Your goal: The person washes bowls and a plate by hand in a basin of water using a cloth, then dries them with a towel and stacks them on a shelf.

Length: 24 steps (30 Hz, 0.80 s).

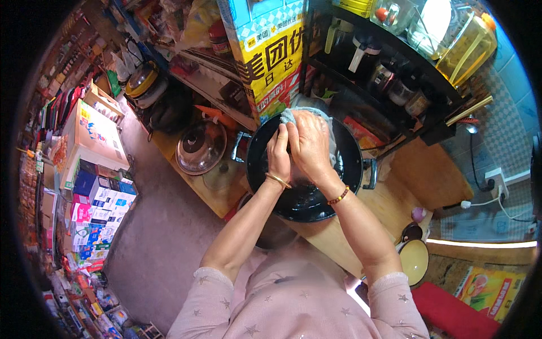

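Both hands are together over a dark two-handled pan on a wooden surface. My left hand, with a gold bangle at the wrist, is upright with its fingers against the other hand; whether it grips any cloth is hidden. My right hand, wearing a beaded bracelet, is pressed on a wet light-blue cloth, which bunches beyond its fingers and hangs along its right side inside the pan. Water glistens on the pan's dark inner surface.
A glass pot lid lies left of the pan. Beyond stand a printed cardboard panel and a black shelf with jars. An oil jug stands upper right. An onion and yellow-lined pan are at right.
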{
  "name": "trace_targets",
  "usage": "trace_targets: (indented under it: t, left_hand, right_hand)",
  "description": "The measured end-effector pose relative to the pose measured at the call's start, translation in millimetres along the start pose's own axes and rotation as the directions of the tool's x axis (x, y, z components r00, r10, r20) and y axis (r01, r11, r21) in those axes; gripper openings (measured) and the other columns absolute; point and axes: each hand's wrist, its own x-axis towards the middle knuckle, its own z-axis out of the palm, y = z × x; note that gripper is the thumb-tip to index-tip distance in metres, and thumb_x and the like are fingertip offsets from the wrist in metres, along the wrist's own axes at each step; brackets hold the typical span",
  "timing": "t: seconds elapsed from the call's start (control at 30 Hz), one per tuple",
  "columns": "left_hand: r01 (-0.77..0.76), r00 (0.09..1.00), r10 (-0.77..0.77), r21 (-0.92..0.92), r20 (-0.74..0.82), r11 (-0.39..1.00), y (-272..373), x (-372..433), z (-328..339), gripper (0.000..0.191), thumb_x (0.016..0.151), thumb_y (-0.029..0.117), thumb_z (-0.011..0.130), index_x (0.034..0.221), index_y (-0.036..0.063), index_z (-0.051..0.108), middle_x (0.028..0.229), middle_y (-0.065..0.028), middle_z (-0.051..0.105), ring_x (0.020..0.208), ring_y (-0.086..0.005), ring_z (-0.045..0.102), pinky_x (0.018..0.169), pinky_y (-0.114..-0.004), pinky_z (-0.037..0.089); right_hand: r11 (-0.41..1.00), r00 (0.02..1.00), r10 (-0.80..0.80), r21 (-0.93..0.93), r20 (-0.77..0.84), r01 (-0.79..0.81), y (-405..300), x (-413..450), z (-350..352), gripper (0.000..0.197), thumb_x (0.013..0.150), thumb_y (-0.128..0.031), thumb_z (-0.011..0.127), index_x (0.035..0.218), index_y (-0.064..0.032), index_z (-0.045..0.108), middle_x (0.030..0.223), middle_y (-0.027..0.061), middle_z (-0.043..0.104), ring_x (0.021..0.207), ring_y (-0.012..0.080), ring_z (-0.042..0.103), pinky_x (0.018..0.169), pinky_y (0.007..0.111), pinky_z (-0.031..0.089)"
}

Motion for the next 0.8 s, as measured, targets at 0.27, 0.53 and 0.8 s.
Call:
trace_targets:
  t: [0.27,0.53,0.8]
  left_hand:
    - [0.153,0.982,-0.176,-0.247,-0.072,0.957,5.7,-3.5,15.8,0.050,0.093,0.047,0.034,0.105,0.0028,0.054,0.103,-0.0039,0.053,0.095,-0.0119,0.049,0.081,-0.024,0.041]
    - [0.148,0.964,-0.200,-0.273,-0.173,0.951,4.8,5.8,-6.7,0.044,0.092,0.045,0.038,0.093,0.0050,0.055,0.090,-0.0058,0.059,0.082,-0.0136,0.056,0.074,-0.026,0.046]
    - [0.059,0.933,-0.200,-0.423,-0.299,0.904,5.2,-0.9,-41.9,0.043,0.088,0.047,0.044,0.083,0.0060,0.059,0.075,-0.0034,0.061,0.068,-0.0146,0.057,0.063,-0.027,0.045]
  right_hand:
    - [0.990,0.985,-0.076,-0.107,0.158,0.093,9.3,13.1,-9.3,0.022,0.078,-0.027,0.057,0.083,-0.0056,0.058,0.078,0.0087,0.056,0.082,0.0260,0.051,0.078,0.039,0.033]
    - [0.971,0.991,-0.004,-0.236,0.137,0.036,-15.1,-35.5,7.0,0.044,0.079,-0.023,0.055,0.118,-0.0034,0.046,0.122,0.0166,0.043,0.119,0.0302,0.037,0.100,0.045,0.024]
    - [0.971,0.966,0.235,-0.005,-0.108,-0.237,9.3,-142.9,31.0,0.054,0.078,-0.021,0.057,0.125,-0.0046,0.039,0.131,0.0174,0.035,0.122,0.0341,0.031,0.101,0.047,0.021]
